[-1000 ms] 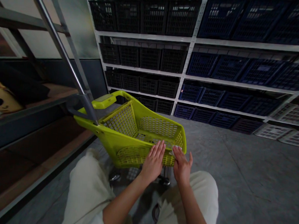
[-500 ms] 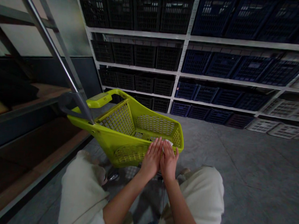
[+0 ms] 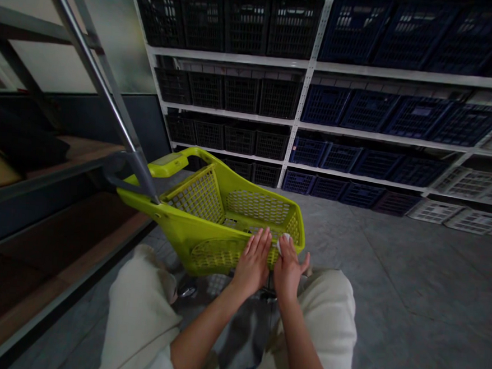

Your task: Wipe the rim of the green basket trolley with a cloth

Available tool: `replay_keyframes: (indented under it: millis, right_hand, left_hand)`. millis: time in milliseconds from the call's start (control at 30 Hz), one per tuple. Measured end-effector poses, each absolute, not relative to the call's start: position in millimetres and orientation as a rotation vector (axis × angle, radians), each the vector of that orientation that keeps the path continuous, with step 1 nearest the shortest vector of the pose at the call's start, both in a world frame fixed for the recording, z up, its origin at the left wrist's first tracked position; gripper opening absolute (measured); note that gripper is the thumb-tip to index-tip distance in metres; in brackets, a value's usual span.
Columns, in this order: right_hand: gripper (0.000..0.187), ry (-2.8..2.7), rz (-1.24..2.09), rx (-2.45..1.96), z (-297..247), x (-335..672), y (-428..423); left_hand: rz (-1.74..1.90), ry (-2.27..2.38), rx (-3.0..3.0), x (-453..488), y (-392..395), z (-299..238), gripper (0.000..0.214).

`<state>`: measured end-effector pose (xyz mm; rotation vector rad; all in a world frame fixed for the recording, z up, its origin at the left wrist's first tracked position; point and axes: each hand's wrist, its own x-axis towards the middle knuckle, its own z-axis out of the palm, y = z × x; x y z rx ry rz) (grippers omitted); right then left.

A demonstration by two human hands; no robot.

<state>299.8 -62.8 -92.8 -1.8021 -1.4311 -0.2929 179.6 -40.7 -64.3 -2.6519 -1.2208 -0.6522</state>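
Note:
A lime-green shopping cart [image 3: 169, 230] stands in front of my knees, its basket mesh-sided and its short end to the right. My left hand [image 3: 254, 264] lies flat on the near side wall just below the rim, fingers stretched out and holding nothing. To its right, my right hand [image 3: 288, 272] holds a crumpled white cloth or tissue [image 3: 282, 244] against the same wall near the corner. The thumb of that hand sticks out to the right. My fingers cover part of the white piece, so its full shape is hidden.
White metal shelving [image 3: 296, 118] with rows of black crates [image 3: 242, 92], blue crates [image 3: 367, 110] and white crates [image 3: 434, 210] spans the back. A shelf with brown boards [image 3: 79, 218] and a slanting metal pole [image 3: 92, 64] are at left. Grey concrete floor [image 3: 416, 275] spreads on the right.
My right hand has moved right along the cart wall with the white piece, away from my left hand, and its thumb has spread. My left hand stays nearly in place.

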Motion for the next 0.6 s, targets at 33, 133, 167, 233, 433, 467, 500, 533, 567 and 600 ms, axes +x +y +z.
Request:
replay_keyframes:
  millis: [33,133,167,233,433,467,500,533,567,600]
  right_hand:
    - [0.057,-1.495,-0.276,-1.766,-88,290,-62]
    - [0.06,-1.639,-0.274,-1.655,-83,286,-64]
    - [0.061,-1.672,-0.288,-1.627,-85,293,-66]
    - [0.063,-1.707,-0.324,-1.608,-93,316,-71]
    - [0.054,-1.434,-0.372,-1.746,-118,367,-77]
    - [0.053,-1.394,-0.372,-1.765,-119,363,-76]
    - [0.053,-1.366,-0.376,-1.782,-118,357,-74]
    - [0.053,-1.357,-0.379,-1.794,-115,348,-72]
    - [0.053,-1.364,-0.382,-1.798,-112,336,-70]
    - [0.054,-1.396,-0.382,-1.789,-107,325,-68]
  left_hand:
    - [-0.656,-1.22,-2.653,179,-40,-65,0.077]
    - [-0.669,-1.201,-2.66,178,-39,-65,0.074]
    - [-0.671,-1.195,-2.663,177,-40,-64,0.075]
    - [-0.675,-1.196,-2.665,176,-42,-61,0.08]
    - [-0.679,-1.205,-2.676,176,-46,-56,0.084]
    - [-0.681,-1.21,-2.674,176,-46,-57,0.084]
    - [-0.685,-1.214,-2.671,177,-46,-58,0.084]
    - [-0.692,-1.216,-2.669,178,-45,-59,0.083]
    - [-0.698,-1.213,-2.669,178,-45,-61,0.082]
    - [-0.7,-1.211,-2.67,179,-44,-63,0.081]
